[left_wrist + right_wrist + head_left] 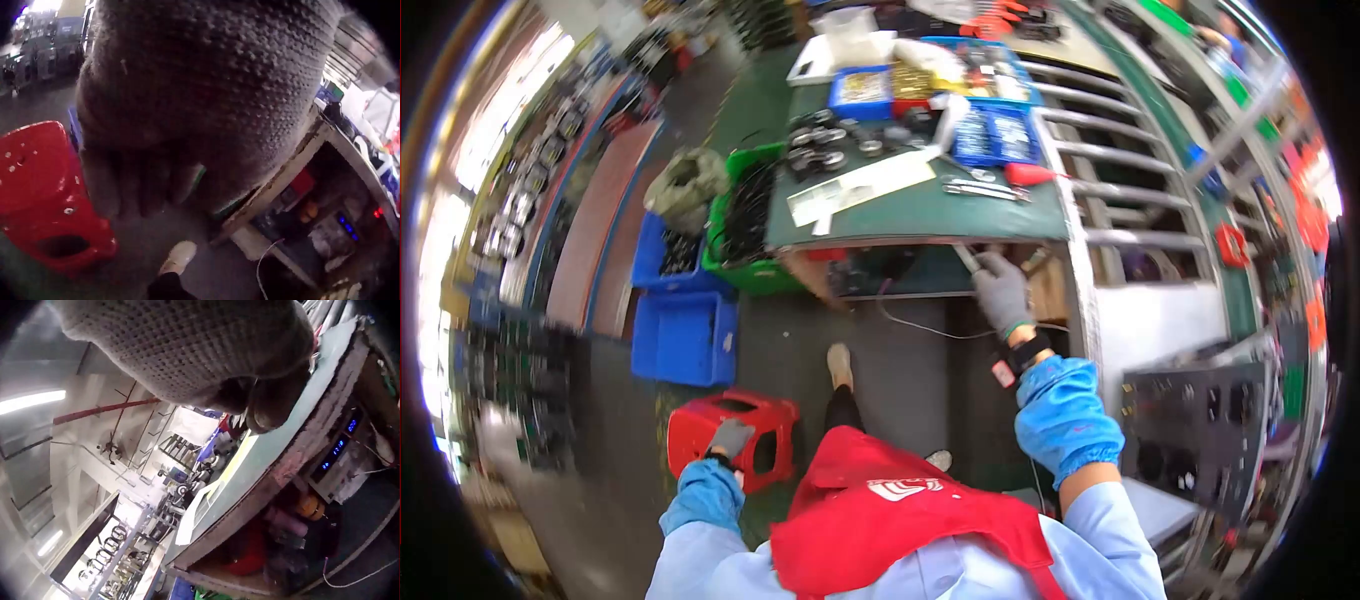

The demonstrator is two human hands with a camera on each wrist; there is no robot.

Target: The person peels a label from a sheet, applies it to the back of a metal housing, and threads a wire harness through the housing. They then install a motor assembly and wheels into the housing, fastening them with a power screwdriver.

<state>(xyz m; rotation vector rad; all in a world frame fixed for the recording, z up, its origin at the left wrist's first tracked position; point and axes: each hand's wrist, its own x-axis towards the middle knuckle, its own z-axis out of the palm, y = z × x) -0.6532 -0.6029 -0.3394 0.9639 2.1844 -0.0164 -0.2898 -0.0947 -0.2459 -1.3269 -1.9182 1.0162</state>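
Observation:
My gloved right hand (1003, 292) is at the front edge of the green-topped table (1040, 215). Its fingers are curled, and a thin pale strip (967, 258) sticks out at the fingertips; its kind cannot be made out. In the right wrist view the gloved hand (206, 350) covers most of what it holds. My left hand (732, 437), also gloved, hangs over the red plastic stool (690, 432) in the head view. Seen from the left wrist, its fingers (140, 181) hang down loosely, with nothing visible in them.
On the table lie a pale yellow sheet (865, 188), wrenches (985, 189), blue packets (990, 137) and a blue parts bin (862, 92). Green (750, 275) and blue (685, 345) crates stand left of it. A metal roller rack (1135, 195) adjoins the right side. A cable (920, 324) hangs underneath.

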